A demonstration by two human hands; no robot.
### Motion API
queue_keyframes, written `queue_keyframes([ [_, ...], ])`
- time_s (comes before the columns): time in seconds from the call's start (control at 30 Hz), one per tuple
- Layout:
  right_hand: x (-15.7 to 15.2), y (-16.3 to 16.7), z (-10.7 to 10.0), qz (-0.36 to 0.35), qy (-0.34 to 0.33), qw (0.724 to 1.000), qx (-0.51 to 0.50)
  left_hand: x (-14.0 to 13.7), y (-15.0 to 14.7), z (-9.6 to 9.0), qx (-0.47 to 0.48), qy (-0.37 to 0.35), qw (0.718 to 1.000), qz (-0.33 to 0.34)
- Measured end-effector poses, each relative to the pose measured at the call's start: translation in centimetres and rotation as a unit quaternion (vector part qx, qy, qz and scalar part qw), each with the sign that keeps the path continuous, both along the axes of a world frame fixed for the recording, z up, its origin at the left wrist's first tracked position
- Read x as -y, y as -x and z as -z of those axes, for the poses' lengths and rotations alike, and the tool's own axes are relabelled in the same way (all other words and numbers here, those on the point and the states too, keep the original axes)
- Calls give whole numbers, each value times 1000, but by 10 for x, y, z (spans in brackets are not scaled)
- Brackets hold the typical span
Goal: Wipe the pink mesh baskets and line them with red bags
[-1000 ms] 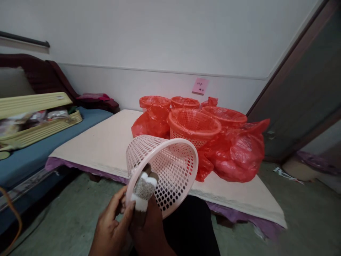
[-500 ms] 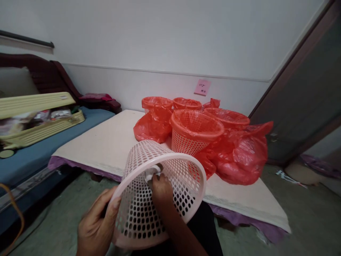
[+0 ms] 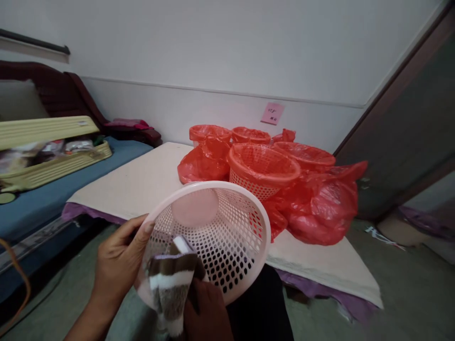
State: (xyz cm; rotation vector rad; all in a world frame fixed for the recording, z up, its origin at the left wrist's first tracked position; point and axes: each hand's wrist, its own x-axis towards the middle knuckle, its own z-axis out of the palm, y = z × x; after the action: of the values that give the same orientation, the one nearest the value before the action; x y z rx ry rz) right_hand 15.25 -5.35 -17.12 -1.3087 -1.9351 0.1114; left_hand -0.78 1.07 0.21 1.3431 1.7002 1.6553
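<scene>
A pale pink plastic basket [image 3: 195, 208] with a perforated wall is tilted so that its mouth faces me. My left hand [image 3: 119, 263] grips its rim on the left side, thumb on the near face. Bunched in my right hand [image 3: 208, 310] is a brown, grey and white striped cloth [image 3: 172, 284], held at the basket's lower front rim. Part of that cloth hangs outside the opening. The fingers of my right hand are partly hidden behind the fabric.
Several baskets lined with red plastic bags [image 3: 263, 163] stand on a low white-topped platform [image 3: 124, 180] against the wall. A pink note [image 3: 272, 113] is stuck above them. To the left, an open yellow suitcase [image 3: 53, 161] lies on a blue bed [image 3: 128, 150].
My right hand has drawn the cloth from deep inside the basket out to its near rim. The basket has turned, so its mouth faces me more and its bottom shows.
</scene>
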Motion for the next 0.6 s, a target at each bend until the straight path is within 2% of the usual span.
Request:
queue_keyframes([
  [0.07, -5, 3, -4, -38, -62, 997, 11, -1, -3, -5, 15, 4, 1000, 11],
  [0.13, -8, 5, -16, -53, -92, 994, -4, 2, -4, -6, 27, 1, 1000, 6],
  [0.23, -8, 8, -46, -74, -48, 994, -65, 18, -11, 9, 31, 4, 1000, -1],
  [0.33, -10, 8, -79, -127, 15, 974, -187, 41, -20, 39, 17, 24, 1000, 10],
  [0.4, -13, 7, -91, -182, 43, 957, -223, 52, -20, 59, -4, 31, 999, -27],
  [0.47, -17, 3, -90, -225, 77, 955, -177, 56, -14, 72, -46, 29, 996, -66],
  [0.5, -20, 0, -85, -223, 92, 961, -133, 55, -9, 74, -72, 23, 994, -78],
  [0.6, -35, -15, -65, -135, 127, 982, 41, 45, 5, 68, -149, -10, 986, -69],
])
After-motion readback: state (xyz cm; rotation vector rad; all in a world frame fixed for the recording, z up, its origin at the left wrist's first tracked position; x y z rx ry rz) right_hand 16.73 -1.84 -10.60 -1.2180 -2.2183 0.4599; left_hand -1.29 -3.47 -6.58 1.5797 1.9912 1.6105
